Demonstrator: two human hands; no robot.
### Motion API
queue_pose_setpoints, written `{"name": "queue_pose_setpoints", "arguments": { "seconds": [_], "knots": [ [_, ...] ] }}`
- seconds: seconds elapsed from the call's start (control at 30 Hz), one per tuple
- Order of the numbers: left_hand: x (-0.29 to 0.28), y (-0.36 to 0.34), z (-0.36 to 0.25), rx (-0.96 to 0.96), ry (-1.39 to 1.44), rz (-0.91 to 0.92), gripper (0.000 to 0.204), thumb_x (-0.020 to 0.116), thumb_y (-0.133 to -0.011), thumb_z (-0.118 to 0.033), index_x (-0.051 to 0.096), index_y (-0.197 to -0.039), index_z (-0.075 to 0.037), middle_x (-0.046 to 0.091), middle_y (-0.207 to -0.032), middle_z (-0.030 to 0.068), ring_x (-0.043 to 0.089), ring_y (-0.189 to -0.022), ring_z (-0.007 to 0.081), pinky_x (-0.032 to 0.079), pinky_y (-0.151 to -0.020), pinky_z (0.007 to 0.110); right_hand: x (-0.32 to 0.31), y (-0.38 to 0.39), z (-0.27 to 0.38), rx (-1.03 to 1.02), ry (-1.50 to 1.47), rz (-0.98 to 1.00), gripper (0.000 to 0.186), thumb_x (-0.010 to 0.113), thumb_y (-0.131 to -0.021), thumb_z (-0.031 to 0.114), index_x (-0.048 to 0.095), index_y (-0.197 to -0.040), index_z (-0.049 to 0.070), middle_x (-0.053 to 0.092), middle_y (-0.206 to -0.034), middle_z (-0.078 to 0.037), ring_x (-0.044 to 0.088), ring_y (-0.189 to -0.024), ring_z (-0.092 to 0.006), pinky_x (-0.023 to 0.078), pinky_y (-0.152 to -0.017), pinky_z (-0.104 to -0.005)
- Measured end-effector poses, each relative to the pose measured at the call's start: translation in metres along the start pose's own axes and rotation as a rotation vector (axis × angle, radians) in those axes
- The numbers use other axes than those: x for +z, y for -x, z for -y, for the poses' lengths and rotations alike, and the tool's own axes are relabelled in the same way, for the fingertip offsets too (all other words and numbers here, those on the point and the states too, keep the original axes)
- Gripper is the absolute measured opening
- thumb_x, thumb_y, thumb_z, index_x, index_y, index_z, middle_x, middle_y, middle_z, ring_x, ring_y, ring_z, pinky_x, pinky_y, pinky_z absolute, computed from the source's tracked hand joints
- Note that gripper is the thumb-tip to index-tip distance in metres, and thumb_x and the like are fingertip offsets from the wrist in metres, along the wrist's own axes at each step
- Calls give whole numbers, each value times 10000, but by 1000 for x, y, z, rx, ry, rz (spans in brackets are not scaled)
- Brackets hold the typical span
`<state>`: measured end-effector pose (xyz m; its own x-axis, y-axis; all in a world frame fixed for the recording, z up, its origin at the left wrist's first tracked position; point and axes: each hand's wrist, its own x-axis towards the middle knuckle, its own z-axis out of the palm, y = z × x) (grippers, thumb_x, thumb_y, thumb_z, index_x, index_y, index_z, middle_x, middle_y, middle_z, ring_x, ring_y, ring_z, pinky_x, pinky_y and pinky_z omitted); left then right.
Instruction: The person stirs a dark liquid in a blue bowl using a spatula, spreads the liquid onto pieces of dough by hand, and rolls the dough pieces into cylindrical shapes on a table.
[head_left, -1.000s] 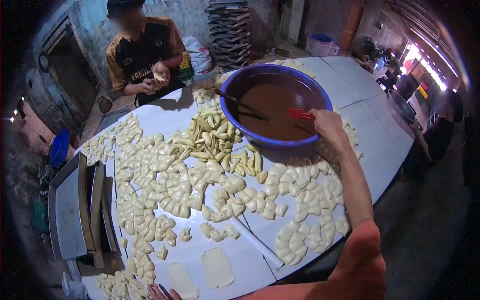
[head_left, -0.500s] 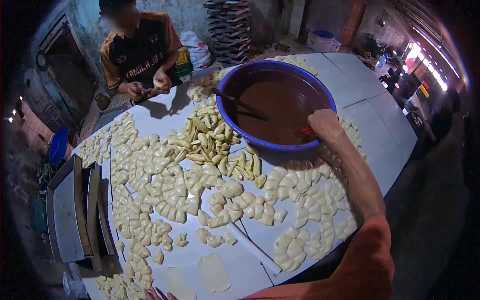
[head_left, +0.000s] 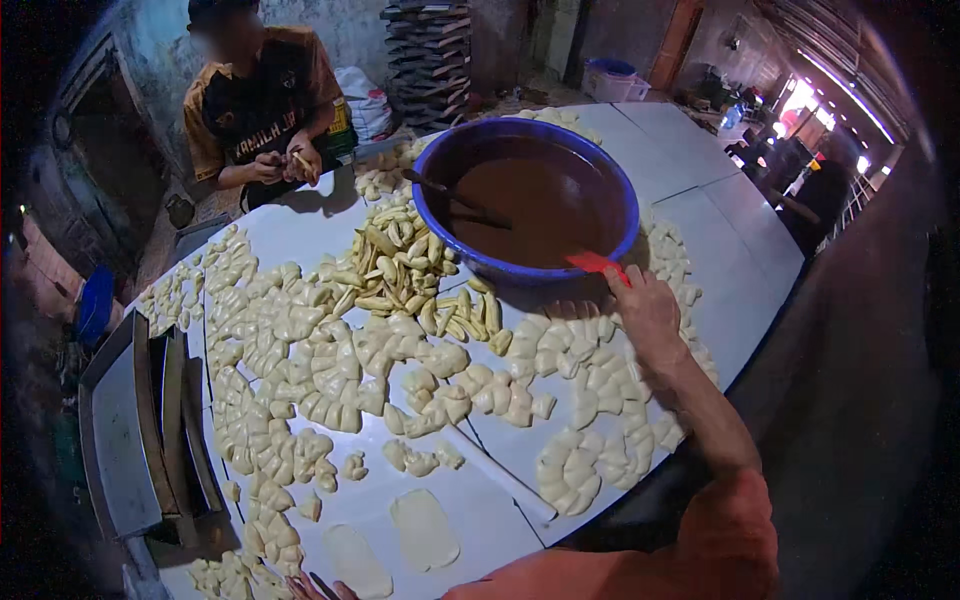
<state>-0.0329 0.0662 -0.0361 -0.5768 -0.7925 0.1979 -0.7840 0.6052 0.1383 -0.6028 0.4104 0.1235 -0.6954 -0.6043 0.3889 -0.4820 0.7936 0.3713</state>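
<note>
My right hand is closed on a red scraper at the near right rim of a large blue basin. Thick brown liquid fills much of the basin, and a dark stirring stick leans in it. Only the fingertips of my left hand show at the lower edge, spread apart on the table. Beside them lie two flattened dough sheets. A white rolling stick rests to their right. Peeled bananas are heaped left of the basin.
Portioned dough pieces cover much of the white table. Metal trays stand at its left edge. Across the table, a co-worker handles a small pale thing. Stacked trays rise by the back wall.
My right hand has drawn back from the basin toward me, bringing the red scraper up to the rim. The view has shifted slightly. The co-worker's hands have moved a little.
</note>
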Motion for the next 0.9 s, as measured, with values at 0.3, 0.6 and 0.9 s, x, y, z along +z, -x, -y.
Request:
{"name": "queue_pose_setpoints", "arguments": {
  "seconds": [0.3,0.6,0.9],
  "knots": [
    [-3,-1,-2,45,-3,-38,658,621,-957,-410,488,-1460,-7,390,-1537,291,346,-1424,491,193,-1155,698,-37,18,11,-49,113,48,334,626,-858,92,653,-1190,75,592,-958,-95,645,-859,-270,544,-711,-411],
    [1,-2,2,154,19,-128,666,643,-943,-418,498,-1448,-9,436,-1506,274,371,-1410,487,182,-1151,717,-23,-8,-20,400,-440,35,187,589,-986,181,715,-968,44,704,-733,-112,680,-663,-230,504,-570,-397],
    [-14,-10,-29,59,200,-178,704,622,-963,-446,439,-1486,-12,409,-1535,263,310,-1457,460,110,-1179,684,-15,18,-38,884,-1206,564,277,628,-983,268,681,-864,23,525,-564,30,398,-406,-71,278,-373,-283]
  ]
}}
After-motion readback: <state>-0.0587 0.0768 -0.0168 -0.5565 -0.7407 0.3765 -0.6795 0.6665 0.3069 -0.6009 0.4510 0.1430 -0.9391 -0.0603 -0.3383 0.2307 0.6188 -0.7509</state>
